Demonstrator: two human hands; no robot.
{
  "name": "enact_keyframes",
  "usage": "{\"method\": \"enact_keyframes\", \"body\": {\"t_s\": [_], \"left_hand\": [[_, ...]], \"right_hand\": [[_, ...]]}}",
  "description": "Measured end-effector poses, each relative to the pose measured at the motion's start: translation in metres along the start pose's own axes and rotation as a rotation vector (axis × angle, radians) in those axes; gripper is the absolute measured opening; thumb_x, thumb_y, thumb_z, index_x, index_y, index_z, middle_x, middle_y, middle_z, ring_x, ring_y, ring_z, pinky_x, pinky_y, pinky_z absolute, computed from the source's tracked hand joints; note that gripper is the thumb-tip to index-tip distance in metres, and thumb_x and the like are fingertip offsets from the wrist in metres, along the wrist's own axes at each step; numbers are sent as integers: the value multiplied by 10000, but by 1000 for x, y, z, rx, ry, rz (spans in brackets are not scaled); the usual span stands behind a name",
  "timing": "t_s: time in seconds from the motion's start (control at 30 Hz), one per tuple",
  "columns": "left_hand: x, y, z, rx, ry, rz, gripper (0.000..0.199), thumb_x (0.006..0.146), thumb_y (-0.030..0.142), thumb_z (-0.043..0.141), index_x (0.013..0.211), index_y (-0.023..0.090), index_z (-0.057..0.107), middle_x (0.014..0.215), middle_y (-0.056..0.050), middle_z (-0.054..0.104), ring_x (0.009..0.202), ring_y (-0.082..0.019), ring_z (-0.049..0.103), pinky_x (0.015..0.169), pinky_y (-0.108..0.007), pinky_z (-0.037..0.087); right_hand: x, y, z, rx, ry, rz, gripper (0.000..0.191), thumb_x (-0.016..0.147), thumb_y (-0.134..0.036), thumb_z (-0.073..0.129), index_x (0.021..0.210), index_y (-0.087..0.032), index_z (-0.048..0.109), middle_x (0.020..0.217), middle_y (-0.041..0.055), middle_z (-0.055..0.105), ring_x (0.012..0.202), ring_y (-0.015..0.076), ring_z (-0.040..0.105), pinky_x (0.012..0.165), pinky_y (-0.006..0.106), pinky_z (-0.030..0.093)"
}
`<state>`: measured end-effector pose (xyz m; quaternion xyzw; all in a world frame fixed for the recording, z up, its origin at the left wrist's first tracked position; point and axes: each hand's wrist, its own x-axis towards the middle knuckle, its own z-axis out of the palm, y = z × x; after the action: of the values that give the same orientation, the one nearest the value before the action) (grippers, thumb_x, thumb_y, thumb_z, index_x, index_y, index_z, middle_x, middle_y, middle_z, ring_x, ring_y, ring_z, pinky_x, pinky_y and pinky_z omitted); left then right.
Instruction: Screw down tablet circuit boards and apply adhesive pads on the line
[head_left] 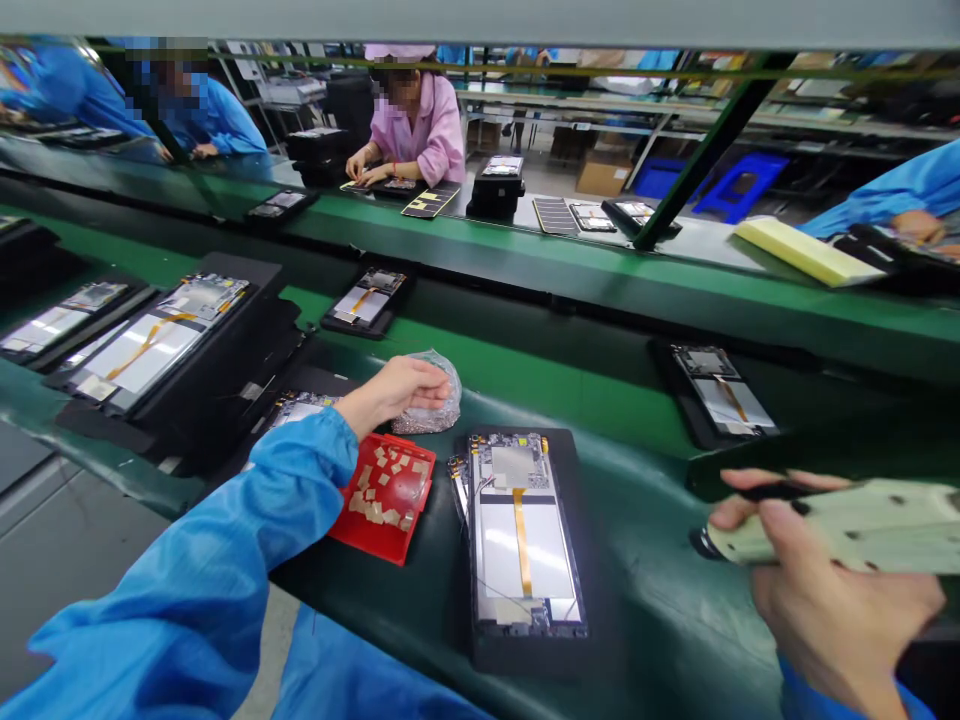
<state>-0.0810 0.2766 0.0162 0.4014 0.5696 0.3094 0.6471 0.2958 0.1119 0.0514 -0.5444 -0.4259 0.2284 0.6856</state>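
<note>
My left hand (pixel 409 386) is over a clear plastic bag (pixel 429 415) of tiny metal pieces that look like screws. Its fingers are curled together, and whatever they may pinch is too small to make out. On the right, my right hand (pixel 825 590) is wrapped round a pale green electric screwdriver (pixel 862 525), its dark nose pointing left. Between the hands lies an opened tablet (pixel 517 540) on a black foam pad, showing its circuit board, silver battery and orange ribbon cable. A red tray (pixel 375 540) with small beige pieces of tape sits under my left forearm.
Stacked opened tablets (pixel 161 340) on black foam stand at the left. Single ones lie on the green belt, one (pixel 367 300) ahead and another (pixel 724 390) at the right. Co-workers sit across the line, one in pink (pixel 431 125). A green post (pixel 712 150) rises at the right.
</note>
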Motion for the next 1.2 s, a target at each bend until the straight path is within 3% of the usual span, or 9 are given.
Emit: {"method": "enact_keyframes", "body": {"t_s": [0.1, 0.2, 0.3, 0.4, 0.47, 0.6, 0.8, 1.03, 1.2], "left_hand": [[-18, -7, 29, -69, -102, -47, 134, 784, 169, 783, 856, 80, 712, 804, -120, 757, 673, -159, 724, 693, -304, 634], [-32, -20, 62, -76, -189, -54, 64, 797, 135, 738, 818, 84, 706, 774, -119, 748, 642, -169, 713, 627, -313, 625], [-42, -29, 87, 85, -232, 82, 21, 812, 136, 693, 801, 118, 689, 653, -52, 706, 540, -146, 659, 536, -263, 561], [-51, -29, 97, 345, -195, 303, 61, 843, 161, 657, 844, 145, 715, 602, -6, 681, 523, -139, 646, 558, -244, 516], [-54, -26, 98, 473, -171, 406, 84, 859, 175, 652, 852, 156, 733, 612, 1, 691, 561, -145, 663, 612, -247, 510], [-51, -24, 97, 611, -151, 482, 72, 859, 192, 685, 845, 174, 752, 665, -7, 725, 613, -158, 658, 654, -258, 479], [-41, -30, 96, 643, -154, 503, 59, 853, 198, 699, 847, 184, 756, 696, -11, 736, 625, -165, 655, 640, -266, 450], [-48, -19, 97, 702, -160, 469, 124, 876, 213, 651, 888, 190, 772, 705, -19, 739, 643, -185, 655, 660, -288, 446], [-46, -17, 93, 722, -201, 549, 196, 851, 118, 568, 817, 185, 749, 736, -38, 739, 670, -190, 663, 683, -300, 463]], "right_hand": [[21, -21, 52, 191, -146, 24, 302, 748, -239, 810, 1014, -262, 668, 880, 46, 739, 507, 205, 633, 419, 354, 521], [30, -25, 101, 332, -272, 63, 318, 760, -265, 814, 1022, -238, 636, 852, 41, 741, 483, 185, 628, 411, 333, 515], [25, -17, 139, 442, -389, 102, 339, 800, -342, 810, 1060, -224, 627, 889, 44, 756, 456, 150, 615, 415, 306, 501], [16, -4, 159, 511, -441, 103, 338, 837, -450, 787, 1021, -212, 633, 871, 45, 762, 432, 132, 605, 389, 271, 464], [13, 4, 166, 528, -439, 97, 352, 855, -508, 760, 990, -211, 629, 845, 39, 760, 424, 128, 602, 372, 258, 452], [11, 9, 170, 524, -425, 98, 376, 862, -553, 738, 978, -216, 618, 832, 29, 758, 415, 125, 599, 369, 257, 462], [13, 4, 171, 516, -401, 87, 401, 833, -575, 758, 947, -219, 614, 798, 18, 747, 403, 125, 594, 368, 257, 459], [12, 5, 173, 560, -438, 67, 390, 835, -550, 768, 970, -210, 635, 804, 27, 753, 408, 130, 597, 360, 257, 454], [10, 11, 174, 563, -496, 63, 382, 840, -527, 775, 1008, -222, 618, 831, 31, 762, 420, 137, 614, 396, 277, 488]]}}
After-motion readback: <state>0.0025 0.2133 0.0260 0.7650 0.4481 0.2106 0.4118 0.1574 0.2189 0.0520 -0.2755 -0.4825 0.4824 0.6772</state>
